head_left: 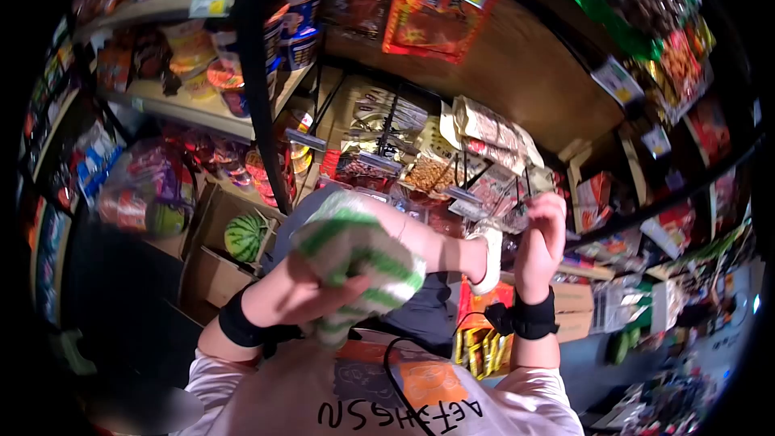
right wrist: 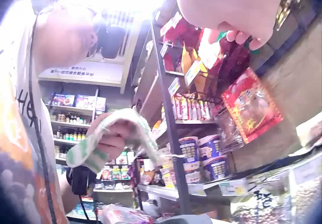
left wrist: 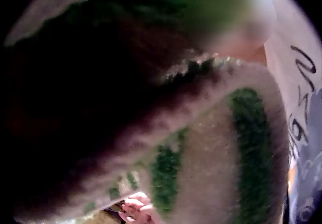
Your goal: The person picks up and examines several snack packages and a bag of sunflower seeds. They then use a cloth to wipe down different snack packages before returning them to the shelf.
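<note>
My left hand (head_left: 335,299) grips a fuzzy green-and-white striped cloth (head_left: 371,246), bunched and drooping over my bent leg. In the right wrist view the same cloth (right wrist: 133,121) drapes over the fingers. It fills most of the left wrist view, hiding the left fingers there. My right hand (head_left: 541,246) is raised by the hanging snack packets (head_left: 496,133), its fingertips close to a thin black rack hook. In the right wrist view its fingers (right wrist: 244,37) are bent; I cannot tell whether they hold something.
Shop shelves surround me, with cup noodles (head_left: 299,28) at left and a red packet (head_left: 440,20) ahead. A watermelon (head_left: 245,237) sits in a cardboard box at lower left. A dark upright post (head_left: 260,73) stands in front of the left shelf. Metal hooks with price tags stick out ahead.
</note>
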A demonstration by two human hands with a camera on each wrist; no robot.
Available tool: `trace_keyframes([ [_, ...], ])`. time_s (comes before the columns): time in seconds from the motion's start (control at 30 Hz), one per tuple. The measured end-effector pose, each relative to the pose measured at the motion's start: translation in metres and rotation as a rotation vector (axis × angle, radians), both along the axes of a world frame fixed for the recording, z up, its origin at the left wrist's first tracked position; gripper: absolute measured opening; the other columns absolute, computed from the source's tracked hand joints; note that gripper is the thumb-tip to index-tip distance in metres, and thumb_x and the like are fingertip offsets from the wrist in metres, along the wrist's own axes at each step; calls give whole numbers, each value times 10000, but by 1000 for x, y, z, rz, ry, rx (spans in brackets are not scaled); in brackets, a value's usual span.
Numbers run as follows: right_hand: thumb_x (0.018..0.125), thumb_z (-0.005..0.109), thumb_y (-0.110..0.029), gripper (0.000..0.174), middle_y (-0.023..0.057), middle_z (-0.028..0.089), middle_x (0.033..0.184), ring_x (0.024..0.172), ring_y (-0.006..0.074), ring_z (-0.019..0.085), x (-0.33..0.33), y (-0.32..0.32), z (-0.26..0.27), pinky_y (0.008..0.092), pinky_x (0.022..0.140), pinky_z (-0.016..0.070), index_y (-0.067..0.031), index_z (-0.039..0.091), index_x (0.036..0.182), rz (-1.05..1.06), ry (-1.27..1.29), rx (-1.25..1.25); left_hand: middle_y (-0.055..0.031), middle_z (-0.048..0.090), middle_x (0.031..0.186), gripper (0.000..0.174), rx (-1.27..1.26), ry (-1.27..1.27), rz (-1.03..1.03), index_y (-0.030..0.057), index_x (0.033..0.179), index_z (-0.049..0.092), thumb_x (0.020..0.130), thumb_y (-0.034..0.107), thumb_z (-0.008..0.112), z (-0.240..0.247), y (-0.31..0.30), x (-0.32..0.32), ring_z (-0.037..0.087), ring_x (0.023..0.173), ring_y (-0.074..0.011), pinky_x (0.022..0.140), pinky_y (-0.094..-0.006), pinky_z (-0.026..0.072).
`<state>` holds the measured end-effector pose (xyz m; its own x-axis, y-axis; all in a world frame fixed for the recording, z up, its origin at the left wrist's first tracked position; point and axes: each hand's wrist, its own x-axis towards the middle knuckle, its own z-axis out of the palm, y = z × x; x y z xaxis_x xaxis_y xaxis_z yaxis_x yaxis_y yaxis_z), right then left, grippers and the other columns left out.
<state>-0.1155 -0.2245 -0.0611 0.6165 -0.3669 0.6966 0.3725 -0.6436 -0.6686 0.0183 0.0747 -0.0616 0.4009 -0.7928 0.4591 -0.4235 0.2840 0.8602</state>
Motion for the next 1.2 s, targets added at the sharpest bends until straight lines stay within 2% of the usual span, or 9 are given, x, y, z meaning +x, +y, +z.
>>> trace_keyframes([
  [0.13, 707, 363, 91, 235, 72, 434, 999, 920, 155, 421, -93, -17, -23, 258, 869, 346, -40, 480, 863, -282, 82, -23, -127, 551, 1060, 285, 317, -151, -102, 29, 1105, 557, 837, 110, 610, 2, 17, 2, 522, 1035, -283, 922, -368, 395],
  [0.27, 820, 331, 98, 257, 91, 501, 1022, 990, 189, 490, -175, -49, -64, 358, 971, 390, -18, 504, 970, -404, -165, 477, -110, 563, 1020, 261, 594, 60, -196, 13, 1068, 562, 831, 110, 612, -10, 21, -1, 540, 951, -251, 895, -342, 407],
  [0.47, 790, 343, 138, 308, 56, 562, 951, 918, 137, 531, -292, -100, -178, 266, 893, 414, 1, 548, 976, -945, -98, 398, -192, 623, 879, 301, 716, -413, 161, -30, 1013, 577, 825, 194, 648, -79, -1, -33, 600, 800, -367, 721, -386, 467],
  [0.6, 764, 370, 153, 299, 3, 551, 835, 787, 89, 490, -346, -115, -287, 214, 739, 396, -24, 584, 877, -1117, -118, 524, -172, 632, 858, 285, 720, -393, 253, -32, 1013, 579, 852, 199, 624, -101, -4, -39, 607, 757, -309, 696, -355, 462],
  [0.73, 771, 399, 116, 259, -21, 509, 743, 689, 81, 444, -363, -121, -389, 212, 635, 370, -45, 593, 828, -1242, 13, 668, -23, 561, 732, 366, 671, -447, 297, 76, 1241, 566, 886, 162, 589, -95, -7, -40, 426, 531, -64, 479, -215, 346],
  [0.9, 762, 370, 112, 276, 7, 518, 713, 634, 98, 447, -323, -121, -484, 237, 565, 361, -50, 581, 836, -1082, 35, 1046, -141, 624, 1045, 305, 746, -314, 433, -55, 1111, 558, 877, 137, 594, -94, -10, -41, 579, 913, -207, 814, -323, 446],
  [1.0, 789, 406, 86, 225, 30, 524, 684, 590, 126, 476, -305, -124, -526, 265, 503, 366, -70, 563, 830, -1123, 67, 1143, -53, 599, 756, 379, 803, -323, 457, 22, 1234, 537, 886, 163, 592, -84, -17, -48, 459, 567, -69, 523, -208, 390],
  [1.1, 758, 439, 83, 196, 16, 506, 637, 606, 122, 465, -283, -120, -507, 261, 568, 385, -66, 565, 738, -1285, 165, 1163, -63, 613, 753, 329, 720, -465, 481, 11, 1184, 561, 894, 164, 581, -79, -31, -56, 493, 599, -72, 545, -213, 406],
  [1.2, 749, 457, 66, 166, 27, 507, 620, 599, 141, 472, -277, -125, -539, 278, 562, 389, -63, 555, 713, -1305, 171, 1120, -68, 632, 818, 293, 802, -89, 557, 13, 1148, 575, 901, 171, 572, -94, -13, -40, 536, 667, -84, 587, -221, 424],
])
